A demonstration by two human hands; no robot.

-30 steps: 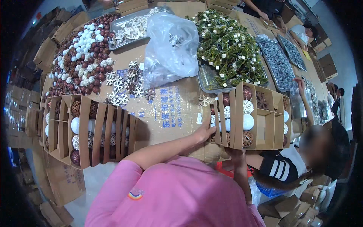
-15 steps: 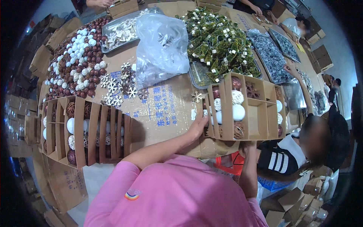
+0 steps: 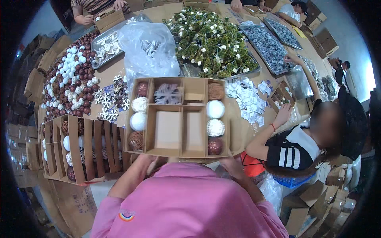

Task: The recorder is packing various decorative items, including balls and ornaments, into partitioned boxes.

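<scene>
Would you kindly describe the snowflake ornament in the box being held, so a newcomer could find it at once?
Start at the big cardboard table, then the divided cardboard box nearest the pink-shirted person. In its far row, second compartment from the left, lies the snowflake ornament. It is flat, spiky and pale, while its neighbours there are round balls.

Divided box [image 3: 178,131] lies between stacked boxes [image 3: 79,146] on its left and packets [image 3: 248,99] on its right.

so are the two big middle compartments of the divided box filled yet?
No. In the divided cardboard box the two large centre compartments show bare cardboard, while ball ornaments sit only in the side columns.
</scene>
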